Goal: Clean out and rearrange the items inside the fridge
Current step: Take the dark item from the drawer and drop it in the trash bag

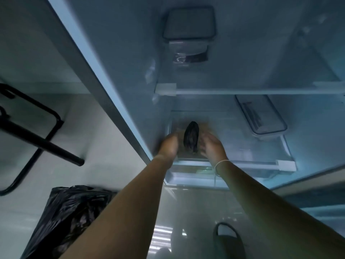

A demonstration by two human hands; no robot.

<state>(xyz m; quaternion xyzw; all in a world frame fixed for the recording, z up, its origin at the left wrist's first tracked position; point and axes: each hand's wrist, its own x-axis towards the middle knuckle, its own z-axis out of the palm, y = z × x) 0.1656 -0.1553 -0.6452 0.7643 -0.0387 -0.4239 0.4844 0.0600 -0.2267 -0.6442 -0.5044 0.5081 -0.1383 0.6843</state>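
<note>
Head view: both bare forearms are extended into the open fridge (119, 75), low on its left side. A dark crumpled bag (191, 136) is seen between the two hands, standing roughly upright over a clear container (188, 156) with brownish contents on the lower shelf (261, 162). The left hand (169, 146) is placed against the left side of that container and the right hand (212, 148) against its right side, fingers curled inward; both are blurred, so whether the container is actually gripped cannot be told. A thin pale band (221, 163) is worn on the right wrist. On the upper shelf (242, 91), far and left of centre, a lidded clear box (189, 23) is set. On the lower shelf, right of the hands and well apart, a second lidded clear box (261, 116) is lying. On the floor near left, a black rubbish bag (65, 217) is seen, with a black metal frame (37, 131) beyond it. A dark slipper (228, 240) is visible near right.
</note>
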